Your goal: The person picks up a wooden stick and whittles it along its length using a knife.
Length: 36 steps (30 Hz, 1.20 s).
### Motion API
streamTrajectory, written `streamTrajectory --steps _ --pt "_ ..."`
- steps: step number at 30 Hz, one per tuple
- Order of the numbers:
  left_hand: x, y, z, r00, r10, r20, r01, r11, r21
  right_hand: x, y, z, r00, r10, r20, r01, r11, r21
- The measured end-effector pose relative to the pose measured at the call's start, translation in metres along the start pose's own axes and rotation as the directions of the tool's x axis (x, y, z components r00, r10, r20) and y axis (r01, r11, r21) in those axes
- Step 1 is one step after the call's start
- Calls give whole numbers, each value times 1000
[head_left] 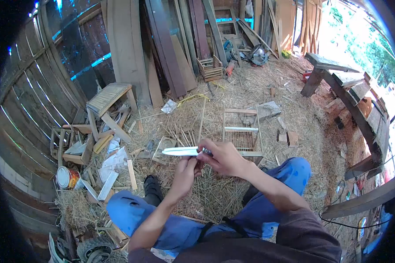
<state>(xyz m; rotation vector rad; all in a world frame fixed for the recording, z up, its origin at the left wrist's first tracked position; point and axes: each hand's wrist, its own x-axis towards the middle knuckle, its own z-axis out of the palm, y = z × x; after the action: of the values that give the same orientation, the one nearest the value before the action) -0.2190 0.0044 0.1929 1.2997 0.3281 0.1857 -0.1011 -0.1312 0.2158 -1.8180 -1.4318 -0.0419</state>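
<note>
A knife (180, 151) with a pale blade points to the left in front of my body. My right hand (221, 158) is closed round its handle. Just below the blade is my left hand (186, 173), its fingers bent together close to my right fingertips; what they pinch, if anything, is too small to make out. Beyond my hands, a slatted wooden frame (241, 111) lies on the straw-covered ground.
A small wooden stool (109, 97) and a paint can (67, 177) are at the left. Tall boards (127, 52) lean at the back near a wooden crate (210, 70) and a circular saw (257, 56). A long wooden bench (355, 111) curves along the right.
</note>
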Motion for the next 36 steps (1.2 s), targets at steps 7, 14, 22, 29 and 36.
streamTrajectory --steps 7,14,22,29,36 --pt "9 -14 -14 995 -69 76 69 998 0 -2 18 2 997 -30 70 33 998 -44" --pt "12 -25 -20 998 11 70 -10 1000 -15 14 23 -7 994 -86 64 86 996 -1" --pt "6 -22 -21 993 -22 118 35 993 -110 17 23 -11 994 -98 45 102 990 -93" --pt "6 -7 -14 993 -57 105 78 975 -210 22 20 -16 992 -122 -39 117 986 -116" --pt "-14 15 -15 968 -133 212 177 963 -205 19 58 -63 965 103 -242 -172 944 -281"
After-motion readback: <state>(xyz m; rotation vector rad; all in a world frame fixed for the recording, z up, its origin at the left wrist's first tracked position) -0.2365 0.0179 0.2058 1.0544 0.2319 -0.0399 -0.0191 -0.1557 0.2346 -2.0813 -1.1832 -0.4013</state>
